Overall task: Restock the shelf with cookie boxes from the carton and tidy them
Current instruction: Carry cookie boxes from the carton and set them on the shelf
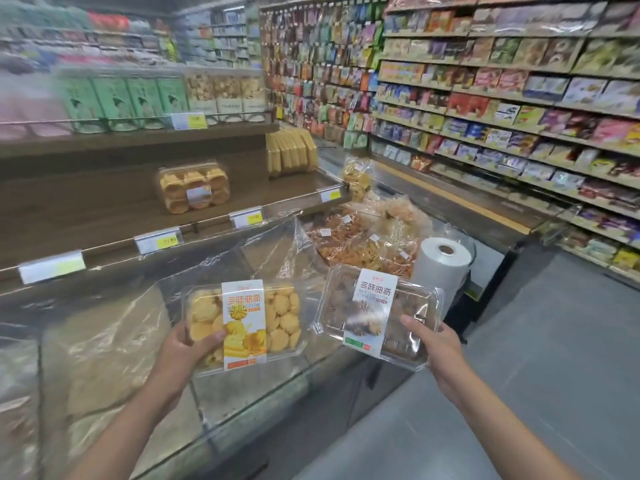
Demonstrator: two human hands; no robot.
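Carrying step: left hand (pixel 188 344) grasps the yellow cookie box (pixel 242 323) at lower centre; right hand (pixel 434 341) grasps the brown cookie box (pixel 377 313) beside it. Next, probably: placement on the wooden shelf (pixel 104 216), centre left.

- The middle wooden shelf (pixel 104 209) is seen mostly bare; one clear box of yellow cookies (pixel 194 190) is stood on it, near the back.
- At its far right end, a row of yellow packs (pixel 291 152) is lined up.
- Price tags (pixel 157 240) are clipped along its front rail.
- On the upper shelf (pixel 207 131), green boxes (pixel 138 98) are ranged to the left, with clear cookie jars (pixel 225 90) to their right.
- Lower, to the right, bagged snacks (pixel 363 237) are heaped, and a white roll (pixel 441 268) is stood just beside them.
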